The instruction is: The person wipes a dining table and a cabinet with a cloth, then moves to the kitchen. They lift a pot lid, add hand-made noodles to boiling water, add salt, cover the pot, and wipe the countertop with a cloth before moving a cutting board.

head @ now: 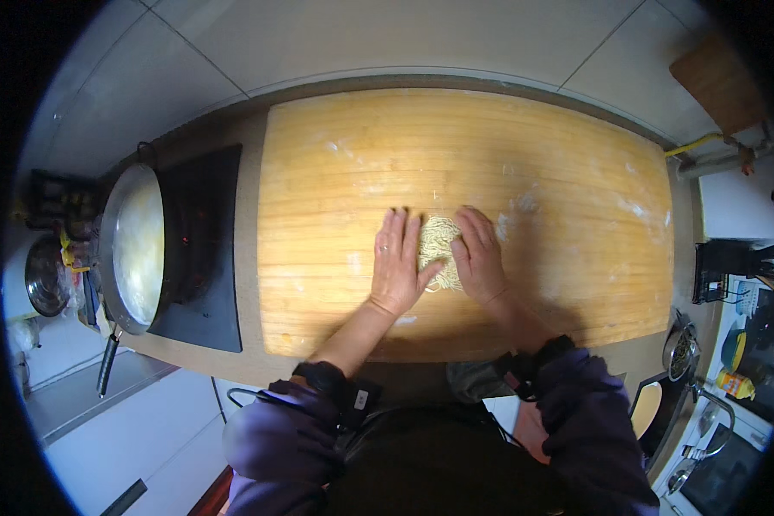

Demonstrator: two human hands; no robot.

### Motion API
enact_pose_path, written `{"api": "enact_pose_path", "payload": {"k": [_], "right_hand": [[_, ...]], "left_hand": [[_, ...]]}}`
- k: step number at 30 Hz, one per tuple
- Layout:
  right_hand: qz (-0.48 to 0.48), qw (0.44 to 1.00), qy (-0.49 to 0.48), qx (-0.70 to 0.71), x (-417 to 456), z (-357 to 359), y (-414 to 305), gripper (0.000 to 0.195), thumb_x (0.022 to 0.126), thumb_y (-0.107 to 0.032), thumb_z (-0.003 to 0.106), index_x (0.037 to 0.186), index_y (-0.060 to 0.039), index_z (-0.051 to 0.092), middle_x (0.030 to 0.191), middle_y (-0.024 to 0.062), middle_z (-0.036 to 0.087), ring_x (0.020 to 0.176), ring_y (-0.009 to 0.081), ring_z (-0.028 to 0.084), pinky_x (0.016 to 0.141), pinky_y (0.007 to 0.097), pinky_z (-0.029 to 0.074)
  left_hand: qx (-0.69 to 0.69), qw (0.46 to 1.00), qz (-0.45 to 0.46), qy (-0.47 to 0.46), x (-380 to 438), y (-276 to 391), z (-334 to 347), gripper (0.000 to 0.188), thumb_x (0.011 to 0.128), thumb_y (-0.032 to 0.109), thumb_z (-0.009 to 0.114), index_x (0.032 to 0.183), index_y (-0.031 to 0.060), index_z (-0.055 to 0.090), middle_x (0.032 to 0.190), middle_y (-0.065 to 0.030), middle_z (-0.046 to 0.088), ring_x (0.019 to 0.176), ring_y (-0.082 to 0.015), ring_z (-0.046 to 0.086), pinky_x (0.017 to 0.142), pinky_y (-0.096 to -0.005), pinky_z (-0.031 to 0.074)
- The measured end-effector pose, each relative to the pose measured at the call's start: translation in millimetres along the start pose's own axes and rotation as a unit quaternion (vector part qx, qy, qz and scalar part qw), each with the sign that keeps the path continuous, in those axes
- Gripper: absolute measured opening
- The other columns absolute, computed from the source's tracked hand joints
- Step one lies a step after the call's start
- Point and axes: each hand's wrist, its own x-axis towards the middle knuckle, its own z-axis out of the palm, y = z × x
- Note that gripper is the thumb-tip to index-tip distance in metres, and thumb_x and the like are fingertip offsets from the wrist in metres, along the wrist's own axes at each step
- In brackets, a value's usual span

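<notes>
A small bundle of thin, pale noodles [437, 242] lies on a large wooden board [335, 161], between my two hands. My left hand [396, 264] rests along the bundle's left side, palm down, with a ring on one finger. Its thumb reaches over the lower part of the noodles. On the other side, my right hand [482, 258] is turned on its edge against the bundle, thumb apart from the fingers and touching the strands. Neither hand grips the noodles. White flour smudges [525, 202] mark the board around them.
Left of the board, a wide pan [138, 248] of pale, cloudy liquid stands on a black cooktop [209, 258], its handle [108, 364] pointing towards me. A tiled wall [400, 39] runs behind. At right are a metal strainer [680, 351] and a sink faucet [722, 413].
</notes>
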Motion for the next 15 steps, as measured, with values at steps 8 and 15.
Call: {"api": "enact_pose_path", "payload": {"k": [8, 15], "right_hand": [[0.253, 0.934, 0.104, 0.231, 0.5, 44.5, -36.5, 0.037, 0.094, -0.024, 0.034, 0.094, 0.0026, 0.06, 0.094, 0.0143, 0.063, 0.085, 0.0283, 0.059, 0.079, 0.0343, 0.046], [0.423, 0.737, 0.165, 0.502, 31.9, 34.6, -76.8, 0.039, 0.096, -0.03, 0.037, 0.086, -0.0009, 0.061, 0.081, 0.0045, 0.061, 0.075, 0.0123, 0.055, 0.07, 0.0257, 0.044]], "left_hand": [[-0.293, 0.933, -0.186, 0.094, 8.4, 21.3, 32.4, 0.035, 0.092, 0.017, 0.046, 0.121, -0.0029, 0.046, 0.126, -0.0184, 0.047, 0.113, -0.0279, 0.048, 0.094, -0.0324, 0.039], [-0.755, 0.484, -0.427, 0.116, 28.5, 24.9, 6.1, 0.031, 0.094, 0.021, 0.039, 0.107, 0.0012, 0.058, 0.111, -0.0124, 0.058, 0.105, -0.0206, 0.054, 0.091, -0.0326, 0.043]]}}
